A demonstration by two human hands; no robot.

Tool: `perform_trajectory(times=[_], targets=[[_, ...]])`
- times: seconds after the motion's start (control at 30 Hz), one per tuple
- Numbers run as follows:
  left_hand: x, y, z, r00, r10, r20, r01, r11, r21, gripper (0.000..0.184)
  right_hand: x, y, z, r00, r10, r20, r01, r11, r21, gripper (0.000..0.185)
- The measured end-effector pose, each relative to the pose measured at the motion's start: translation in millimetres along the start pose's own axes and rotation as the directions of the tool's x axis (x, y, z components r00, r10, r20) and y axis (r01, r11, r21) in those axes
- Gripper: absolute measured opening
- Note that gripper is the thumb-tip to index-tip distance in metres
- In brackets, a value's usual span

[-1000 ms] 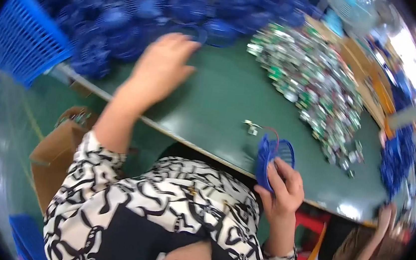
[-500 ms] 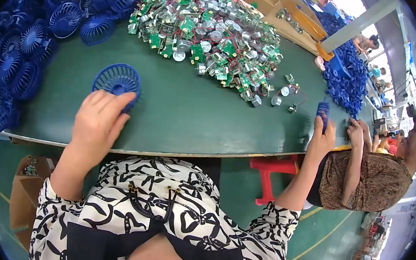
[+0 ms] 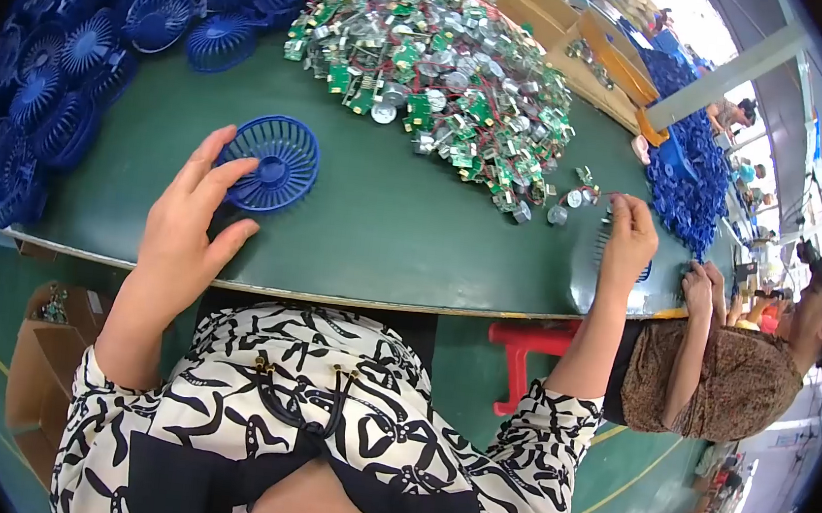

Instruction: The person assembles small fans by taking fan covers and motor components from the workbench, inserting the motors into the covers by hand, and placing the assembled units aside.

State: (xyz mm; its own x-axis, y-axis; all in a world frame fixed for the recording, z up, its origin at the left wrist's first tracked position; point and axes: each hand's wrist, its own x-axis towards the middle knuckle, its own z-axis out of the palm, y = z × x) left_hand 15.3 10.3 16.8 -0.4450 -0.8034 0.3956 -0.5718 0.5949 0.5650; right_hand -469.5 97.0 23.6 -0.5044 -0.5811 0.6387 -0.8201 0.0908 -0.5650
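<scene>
My left hand (image 3: pixel 187 220) is open beside a round blue slotted cover (image 3: pixel 274 166) on the green table (image 3: pixel 365 222), its fingertips at the cover's left edge. At the right, my right hand (image 3: pixel 630 240) has its thumb and fingers pinched together by a red wire at the end of the small parts. What it pinches is too small to make out. Under and behind that hand lies another blue slotted piece (image 3: pixel 644 271), mostly hidden. Just left of it are a few loose round metal parts (image 3: pixel 557 215).
A big heap of green circuit boards and metal parts (image 3: pixel 448 82) spreads across the table's back. Blue covers (image 3: pixel 85 47) are piled at the left. A co-worker (image 3: pixel 716 380) sits at the right, near blue parts (image 3: pixel 684 194). A cardboard box (image 3: pixel 49 370) stands below left.
My left hand has let go of the round blue cover, fingers now spread. My right hand no longer holds the blue piece up; that piece is now on the table, and the fingers pinch near the wire.
</scene>
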Motion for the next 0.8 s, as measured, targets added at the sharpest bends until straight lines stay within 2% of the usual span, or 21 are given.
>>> perform_trajectory(times=[0.03,0.17,0.2,0.27,0.33,0.37,0.43,0.5,0.57,0.63,0.67,0.8], targets=[[-0.1,-0.9,2.1,1.0,-0.02,-0.013,0.019,0.999,-0.039,0.056,6.2,-8.9,-2.1,1.0,-0.004,-0.015,0.006,0.997,0.072,0.015],[0.3,-11.3,7.8,0.998,0.01,-0.064,-0.014,0.999,-0.049,0.043,1.0,-42.5,-1.5,0.973,-0.124,-0.196,0.132,0.991,0.025,0.013],[0.0,-12.4,8.2,0.998,0.02,-0.055,-0.024,0.997,-0.068,0.041,-4.0,-44.7,-3.2,0.989,-0.117,-0.089,0.112,0.992,-0.06,0.009],[-0.3,-11.7,6.8,0.999,0.034,-0.04,-0.038,0.994,-0.102,0.035,-19.2,-57.3,-1.8,0.979,-0.202,-0.04,0.199,0.978,-0.064,0.007],[0.2,-12.9,3.0,0.989,0.148,0.003,-0.147,0.987,-0.067,0.032,-36.9,-83.0,1.9,0.94,-0.341,0.004,0.34,0.936,-0.089,0.004],[-0.1,-12.2,1.7,0.979,0.2,0.032,-0.198,0.979,-0.055,0.031,-42.9,-94.7,4.8,0.934,-0.355,0.053,0.357,0.932,-0.056,0.004],[1.3,-7.5,1.0,0.96,0.266,0.086,-0.252,0.957,-0.146,0.031,-55.1,-113.2,9.6,0.915,-0.376,0.144,0.379,0.925,0.009,0.006],[2.6,-7.5,-0.3,0.921,0.357,0.155,-0.321,0.921,-0.219,0.029,-54.6,-131.0,23.6,0.87,-0.435,0.23,0.435,0.899,0.052,0.011],[2.1,-9.4,2.5,0.889,0.43,0.161,-0.385,0.889,-0.247,0.027,-50.8,-151.0,42.3,0.817,-0.493,0.299,0.487,0.867,0.1,0.013],[-1.1,-15.3,1.0,0.861,0.475,0.184,-0.414,0.863,-0.29,0.026,-45.4,-173.1,79.2,0.724,-0.555,0.41,0.562,0.819,0.117,0.016],[-0.2,-15.3,-0.7,0.85,0.491,0.19,-0.429,0.856,-0.29,0.026,-46.9,-179.2,90.6,0.703,-0.553,0.448,0.597,0.8,0.052,0.017],[-1.7,-21.0,1.3,0.847,0.501,0.18,-0.423,0.839,-0.342,0.027,-59.0,-189.0,86.1,0.807,-0.535,0.25,0.549,0.836,0.018,0.021]])
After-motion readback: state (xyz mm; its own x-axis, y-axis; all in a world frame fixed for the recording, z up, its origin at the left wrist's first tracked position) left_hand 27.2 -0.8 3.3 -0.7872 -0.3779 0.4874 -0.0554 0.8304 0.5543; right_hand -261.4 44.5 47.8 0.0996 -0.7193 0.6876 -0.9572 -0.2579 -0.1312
